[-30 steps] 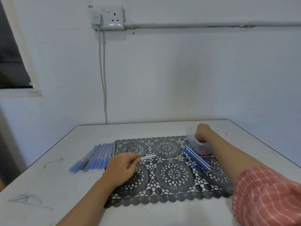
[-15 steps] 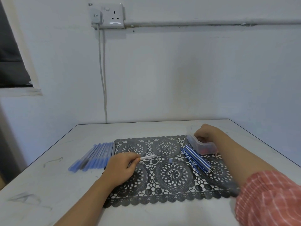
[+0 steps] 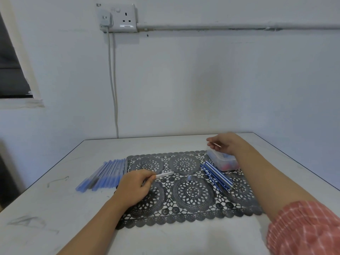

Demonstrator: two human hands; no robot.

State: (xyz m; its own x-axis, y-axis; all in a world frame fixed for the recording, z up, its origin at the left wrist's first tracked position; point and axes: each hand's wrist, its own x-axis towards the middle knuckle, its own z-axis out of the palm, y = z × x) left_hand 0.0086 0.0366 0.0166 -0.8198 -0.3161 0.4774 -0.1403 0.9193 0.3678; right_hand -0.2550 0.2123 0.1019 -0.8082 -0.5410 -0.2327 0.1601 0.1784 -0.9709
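Note:
My left hand (image 3: 135, 187) rests on the black lace placemat (image 3: 185, 192) and grips a clear pen barrel (image 3: 163, 175) that points right. A small blue cap (image 3: 189, 178) lies on the mat just right of the barrel's tip. My right hand (image 3: 225, 143) hovers above a small clear plastic tub (image 3: 223, 161) at the mat's far right corner, pinching a thin pale stick-like piece (image 3: 215, 144); it is blurred. A bundle of blue-and-white striped sticks (image 3: 218, 175) lies on the mat beside the tub.
A row of several blue capped pens (image 3: 103, 174) lies on the white table (image 3: 55, 208) left of the mat. The table ends at a white wall with a socket (image 3: 118, 17) and a hanging cable (image 3: 113, 85). The tub holds reddish pieces.
My right hand has risen out of the tub and shifted left, now holding a thin piece above it. My left hand and the barrel have stayed put.

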